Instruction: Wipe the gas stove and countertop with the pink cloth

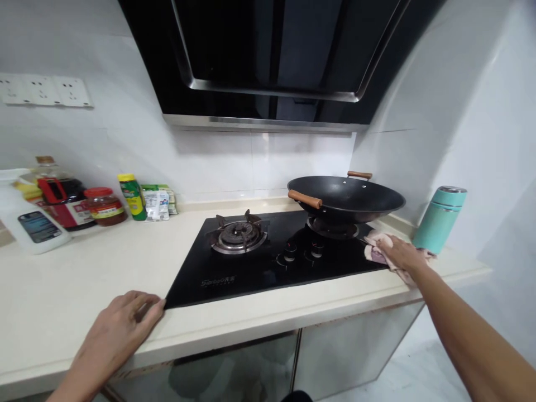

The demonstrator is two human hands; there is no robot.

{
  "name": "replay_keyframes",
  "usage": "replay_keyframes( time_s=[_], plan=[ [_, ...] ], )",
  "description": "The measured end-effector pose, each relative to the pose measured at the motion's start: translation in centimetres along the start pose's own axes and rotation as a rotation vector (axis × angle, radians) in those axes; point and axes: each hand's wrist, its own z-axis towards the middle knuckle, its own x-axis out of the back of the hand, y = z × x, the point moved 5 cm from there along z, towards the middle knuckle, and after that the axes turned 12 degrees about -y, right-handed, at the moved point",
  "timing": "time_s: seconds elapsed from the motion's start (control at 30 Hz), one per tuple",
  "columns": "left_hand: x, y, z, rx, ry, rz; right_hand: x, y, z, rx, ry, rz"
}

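My right hand [400, 252] presses a pale pink cloth [376, 248] onto the right edge of the black gas stove [251, 279]. Part of the cloth lies beneath the palm and trails over the counter. On the stove's right burner sits a black wok [345, 195] with wooden handles. My left hand [125, 318] rests on the counter by the stove's front left corner, thumb apart from the loosely bent fingers and nothing held. The left burner [238, 233] is bare.
A turquoise thermos [441, 220] stands right of the cloth, near the wall. Along the left lie a white spray bottle [31, 218], a dark sauce bottle [67, 201], a red-lidded jar [104, 206], a green bottle [133, 198] and packets [158, 204]. A range hood [268, 61] hangs above.
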Motion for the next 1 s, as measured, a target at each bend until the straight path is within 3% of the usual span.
replay_keyframes(
  time_s=[0.1,0.23,0.53,0.63,0.77,0.9,1.0],
  plan=[
    [0.2,0.6,-0.2,0.009,-0.017,0.011,-0.2,-0.4,-0.4,-0.038,-0.084,0.007],
    [0.7,1.7,-0.7,-0.011,-0.005,0.031,-0.3,-4.6,-3.9,0.121,-0.116,0.012],
    [0.6,2.8,-1.9,0.013,0.012,0.023,-1.5,-20.6,-17.9,0.573,0.002,0.049],
    [0.7,3.1,-2.3,0.025,0.002,-0.005,-1.9,-25.9,-19.1,0.646,-0.027,0.048],
    [1.0,3.1,-2.8,0.048,0.016,-0.08,-2.7,-32.2,-19.2,0.629,-0.07,-0.018],
    [1.2,2.8,-3.0,0.068,0.018,-0.185,-3.4,-38.9,-20.8,0.817,-0.075,0.066],
    [1.1,2.3,-2.9,0.111,0.027,-0.271,-3.7,-44.5,-22.4,0.863,-0.157,0.127]
  ],
)
